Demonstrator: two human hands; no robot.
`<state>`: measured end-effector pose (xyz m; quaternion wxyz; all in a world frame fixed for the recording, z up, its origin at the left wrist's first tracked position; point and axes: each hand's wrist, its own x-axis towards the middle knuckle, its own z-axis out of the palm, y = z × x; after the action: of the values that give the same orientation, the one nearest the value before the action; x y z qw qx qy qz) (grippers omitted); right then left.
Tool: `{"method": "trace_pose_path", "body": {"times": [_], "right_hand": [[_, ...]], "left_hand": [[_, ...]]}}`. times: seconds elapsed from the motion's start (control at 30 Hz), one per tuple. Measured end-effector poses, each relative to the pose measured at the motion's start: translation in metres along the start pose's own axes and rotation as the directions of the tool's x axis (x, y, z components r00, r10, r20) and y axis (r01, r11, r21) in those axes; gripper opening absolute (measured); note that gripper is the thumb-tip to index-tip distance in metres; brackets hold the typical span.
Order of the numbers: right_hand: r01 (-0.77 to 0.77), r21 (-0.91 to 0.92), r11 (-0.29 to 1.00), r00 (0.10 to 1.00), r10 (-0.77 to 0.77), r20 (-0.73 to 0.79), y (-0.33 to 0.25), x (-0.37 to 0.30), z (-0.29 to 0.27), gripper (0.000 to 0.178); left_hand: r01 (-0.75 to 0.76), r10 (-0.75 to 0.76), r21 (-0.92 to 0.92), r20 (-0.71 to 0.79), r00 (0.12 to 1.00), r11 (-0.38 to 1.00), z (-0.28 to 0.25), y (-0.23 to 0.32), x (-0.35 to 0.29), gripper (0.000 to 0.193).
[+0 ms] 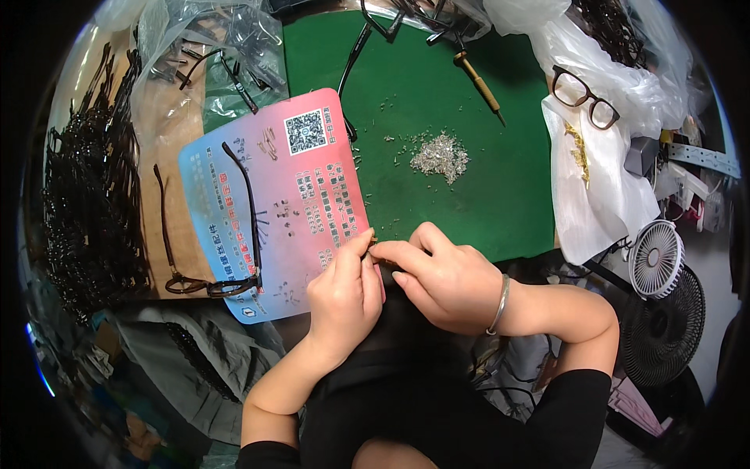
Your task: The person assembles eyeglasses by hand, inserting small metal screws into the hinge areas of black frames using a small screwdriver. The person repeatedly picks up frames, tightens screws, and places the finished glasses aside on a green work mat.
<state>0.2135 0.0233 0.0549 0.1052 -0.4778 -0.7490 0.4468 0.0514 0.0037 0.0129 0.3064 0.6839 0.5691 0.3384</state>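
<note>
My left hand (344,295) and my right hand (451,283) meet at the front edge of the green mat (492,215). Thumb and forefinger of each are pinched together around something small and dark, mostly hidden by the fingertips. The left hand overlaps the lower right corner of a pink-and-blue printed sheet (301,246). On that sheet's left part rests a pair of dark-framed glasses (234,286), temples stretching away from me. Small loose screws and pins lie in groups on the sheet. Beyond my hands is a pile of tiny silvery screws (441,156).
A brass-handled screwdriver (478,84) lies at the back of the mat, near dark frames. Many dark temples (90,203) are heaped at left, beside a clear bag (242,47) of parts. At right are brown glasses (584,97) on white plastic, gold-coloured pieces (579,155) and a white fan (656,258).
</note>
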Motion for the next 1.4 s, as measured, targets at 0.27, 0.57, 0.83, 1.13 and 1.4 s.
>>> {"method": "trace_pose_path", "body": {"times": [0.27,0.57,0.83,1.13,1.4], "right_hand": [[-0.571,0.592,0.569,0.809,0.268,0.523,-0.002,0.021,-0.024,0.032],[-0.581,0.521,0.626,0.793,0.292,0.534,-0.004,0.027,-0.022,0.029],[-0.061,-0.039,0.997,0.997,0.063,0.046,-0.004,0.002,0.002,0.029],[0.037,-0.282,0.959,0.973,-0.098,-0.208,0.001,-0.016,0.001,0.039],[0.047,0.016,0.999,0.990,-0.044,-0.132,0.028,-0.017,-0.005,0.034]], "left_hand": [[-0.021,0.021,0.038,-0.012,1.000,0.999,0.001,-0.002,0.001,0.025],[0.011,-0.011,0.014,0.054,0.998,1.000,-0.004,-0.003,0.004,0.023],[0.065,-0.066,0.015,0.141,0.988,0.998,-0.010,0.006,0.010,0.024],[-0.138,0.137,0.164,0.020,0.990,0.977,-0.022,0.004,0.070,0.026],[-0.057,0.097,0.462,-0.063,0.993,0.885,0.034,-0.030,0.213,0.028]]}}
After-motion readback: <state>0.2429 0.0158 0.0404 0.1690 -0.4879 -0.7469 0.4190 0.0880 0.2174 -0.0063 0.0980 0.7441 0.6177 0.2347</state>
